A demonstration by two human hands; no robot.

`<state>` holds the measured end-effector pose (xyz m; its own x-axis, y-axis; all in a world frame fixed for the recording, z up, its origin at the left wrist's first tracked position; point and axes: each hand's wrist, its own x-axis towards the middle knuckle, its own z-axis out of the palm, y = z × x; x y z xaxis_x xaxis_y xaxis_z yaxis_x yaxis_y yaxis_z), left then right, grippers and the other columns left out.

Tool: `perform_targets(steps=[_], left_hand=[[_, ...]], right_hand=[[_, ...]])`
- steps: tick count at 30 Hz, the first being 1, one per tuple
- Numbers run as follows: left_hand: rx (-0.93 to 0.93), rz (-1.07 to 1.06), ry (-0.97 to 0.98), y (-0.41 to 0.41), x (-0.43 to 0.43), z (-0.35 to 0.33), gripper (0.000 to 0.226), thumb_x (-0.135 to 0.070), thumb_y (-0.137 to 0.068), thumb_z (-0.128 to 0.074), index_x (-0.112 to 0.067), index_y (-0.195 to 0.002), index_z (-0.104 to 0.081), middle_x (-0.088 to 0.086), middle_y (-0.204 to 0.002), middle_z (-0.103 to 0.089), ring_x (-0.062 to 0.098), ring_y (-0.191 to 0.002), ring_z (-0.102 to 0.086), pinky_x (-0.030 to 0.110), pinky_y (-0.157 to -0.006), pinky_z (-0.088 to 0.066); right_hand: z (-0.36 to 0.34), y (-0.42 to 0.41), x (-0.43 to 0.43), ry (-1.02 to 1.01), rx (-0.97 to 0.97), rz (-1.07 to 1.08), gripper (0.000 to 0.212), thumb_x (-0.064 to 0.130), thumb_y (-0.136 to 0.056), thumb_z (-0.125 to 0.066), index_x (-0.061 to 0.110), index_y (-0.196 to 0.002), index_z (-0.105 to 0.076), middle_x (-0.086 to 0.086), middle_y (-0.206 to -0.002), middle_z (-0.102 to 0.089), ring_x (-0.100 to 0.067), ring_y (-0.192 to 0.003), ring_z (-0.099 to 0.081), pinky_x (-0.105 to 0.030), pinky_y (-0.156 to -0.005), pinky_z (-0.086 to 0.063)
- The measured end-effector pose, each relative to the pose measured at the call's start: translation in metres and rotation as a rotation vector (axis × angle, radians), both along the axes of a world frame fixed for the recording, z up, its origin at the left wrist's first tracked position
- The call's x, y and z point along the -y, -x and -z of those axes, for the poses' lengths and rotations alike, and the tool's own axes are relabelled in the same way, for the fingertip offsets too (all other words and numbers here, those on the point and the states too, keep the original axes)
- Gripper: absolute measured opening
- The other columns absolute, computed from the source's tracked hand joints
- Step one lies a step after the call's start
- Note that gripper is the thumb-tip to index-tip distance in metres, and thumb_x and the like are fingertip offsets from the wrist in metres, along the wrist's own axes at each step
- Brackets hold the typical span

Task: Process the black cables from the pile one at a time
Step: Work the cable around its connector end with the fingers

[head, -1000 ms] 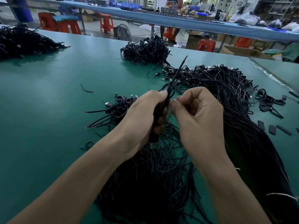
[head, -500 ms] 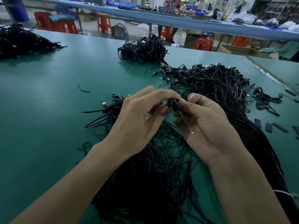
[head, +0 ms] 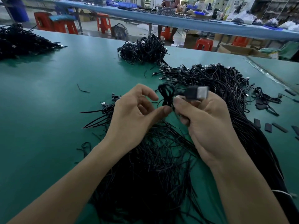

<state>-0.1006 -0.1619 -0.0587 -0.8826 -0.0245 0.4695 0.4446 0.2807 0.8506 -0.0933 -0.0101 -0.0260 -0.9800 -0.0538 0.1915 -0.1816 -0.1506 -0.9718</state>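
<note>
Head cam, looking down over a green tabletop (head: 48, 113) buried in black wire. Dead centre: right hand (head: 208, 126) raised a bit above the mess, pinching one black cable (head: 166, 96) between thumb and forefinger just behind its plug (head: 198, 94), remaining fingers curled into the palm. Plug pointing off to the right, metal end showing, too blurred for any more detail. Cable looped up and over to the left of that pinch, then dropping down between the two hands. Left hand (head: 134, 117) right beside it, fingers loosely curled, forefinger and thumb apart, thumb tip up against the bottom of the loop. Can't tell whether actually pressing on it or only brushing it.

Underneath both wrists, a loose pile (head: 153, 175) of cable ends fanning toward the camera. Off to the right and touching it, a much bigger pile (head: 218, 81) with plugs sticking out along its far-left edge. Just left of the left hand, a small cluster (head: 105, 110) of coiled cables with tails pointing left. Further back, a rounded heap (head: 144, 49), well apart from a darker heap (head: 21, 42) at the far-left edge. Short black sleeve pieces (head: 268, 127) scattered on the right, plus one stray offcut (head: 82, 89) lying alone on the left. Behind all that, red stools (head: 103, 21) and a blue table (head: 178, 21).
</note>
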Motion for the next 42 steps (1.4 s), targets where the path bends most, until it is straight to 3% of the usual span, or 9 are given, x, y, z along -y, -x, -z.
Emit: perform_targets(steps=[5,8,15,19,25,32,35,38,42], left_hand=[[0.126,0.044,-0.193,0.0,-0.004,-0.001,0.012,-0.01,-0.092,-0.068,-0.017,-0.085,-0.062,0.002,-0.064,-0.071,0.008,-0.046,-0.06,0.017,-0.046,-0.047],[0.159,0.026,-0.205,0.003,-0.005,-0.003,0.022,-0.002,-0.095,-0.06,-0.019,-0.085,-0.069,-0.004,-0.075,-0.075,0.005,-0.066,-0.067,0.017,-0.063,-0.052],[0.224,0.174,-0.289,-0.002,-0.009,-0.007,0.031,-0.039,-0.092,-0.055,-0.016,-0.083,-0.075,0.001,-0.084,-0.068,0.007,-0.08,-0.06,0.019,-0.073,-0.046],[0.183,0.142,-0.294,-0.002,-0.009,-0.007,0.041,-0.045,-0.093,-0.051,-0.026,-0.066,-0.076,-0.018,-0.071,-0.065,-0.008,-0.071,-0.055,0.019,-0.073,-0.037],[0.122,0.073,-0.028,-0.001,-0.011,0.002,0.032,-0.052,-0.08,-0.075,-0.023,-0.066,-0.073,0.004,-0.072,-0.06,0.008,-0.065,-0.05,0.014,-0.063,-0.041],[0.273,0.049,-0.088,-0.002,-0.007,0.0,0.044,-0.045,-0.1,-0.045,-0.023,-0.073,-0.072,-0.004,-0.059,-0.057,0.013,-0.049,-0.049,0.022,-0.049,-0.042],[0.401,0.089,-0.157,0.001,-0.006,-0.002,0.056,-0.062,-0.089,-0.033,-0.024,-0.087,-0.075,0.0,-0.085,-0.072,0.014,-0.076,-0.061,0.033,-0.074,-0.046],[0.304,0.17,-0.278,0.004,-0.003,-0.007,0.042,-0.048,-0.094,-0.05,-0.02,-0.09,-0.08,0.001,-0.092,-0.077,0.016,-0.091,-0.07,0.039,-0.09,-0.051],[0.152,0.225,-0.247,-0.001,-0.004,-0.01,0.04,-0.039,-0.1,-0.049,-0.017,-0.087,-0.079,-0.021,-0.065,-0.066,-0.009,-0.068,-0.06,0.006,-0.069,-0.043]], right_hand=[[0.003,-0.001,0.006,-0.08,0.031,-0.013,0.029,-0.005,-0.09,-0.063,0.015,-0.074,-0.051,-0.005,-0.07,-0.054,-0.001,-0.055,-0.049,-0.011,-0.051,-0.04],[0.009,0.001,0.007,-0.135,0.045,0.009,0.03,-0.003,-0.091,-0.064,0.017,-0.074,-0.048,-0.01,-0.074,-0.051,-0.004,-0.053,-0.041,-0.013,-0.049,-0.036],[0.017,0.006,0.004,-0.273,-0.04,0.085,0.032,0.001,-0.087,-0.07,0.021,-0.072,-0.051,-0.004,-0.069,-0.056,-0.016,-0.064,-0.049,-0.033,-0.063,-0.045],[0.019,0.006,0.003,-0.229,-0.02,0.1,0.033,-0.002,-0.088,-0.068,0.02,-0.072,-0.049,0.004,-0.064,-0.056,-0.011,-0.059,-0.045,-0.021,-0.055,-0.041],[0.017,0.009,0.001,-0.147,-0.093,0.185,0.032,-0.003,-0.088,-0.067,0.018,-0.074,-0.048,-0.005,-0.073,-0.059,-0.011,-0.063,-0.053,-0.019,-0.06,-0.048],[0.017,0.009,0.004,-0.092,-0.139,0.054,0.032,-0.01,-0.087,-0.065,0.015,-0.075,-0.05,0.006,-0.071,-0.064,0.0,-0.068,-0.061,-0.015,-0.07,-0.052],[0.018,0.007,0.006,-0.137,-0.15,-0.036,0.033,-0.01,-0.086,-0.066,0.016,-0.075,-0.05,0.003,-0.072,-0.063,-0.007,-0.072,-0.061,-0.022,-0.07,-0.054],[0.02,0.005,0.01,-0.24,-0.128,-0.058,0.034,-0.006,-0.086,-0.068,0.018,-0.072,-0.049,-0.002,-0.071,-0.056,-0.013,-0.069,-0.052,-0.028,-0.066,-0.049],[0.027,0.007,0.009,-0.224,-0.027,0.011,0.035,-0.005,-0.086,-0.068,0.018,-0.071,-0.048,-0.007,-0.073,-0.056,-0.015,-0.068,-0.047,-0.031,-0.063,-0.042]])
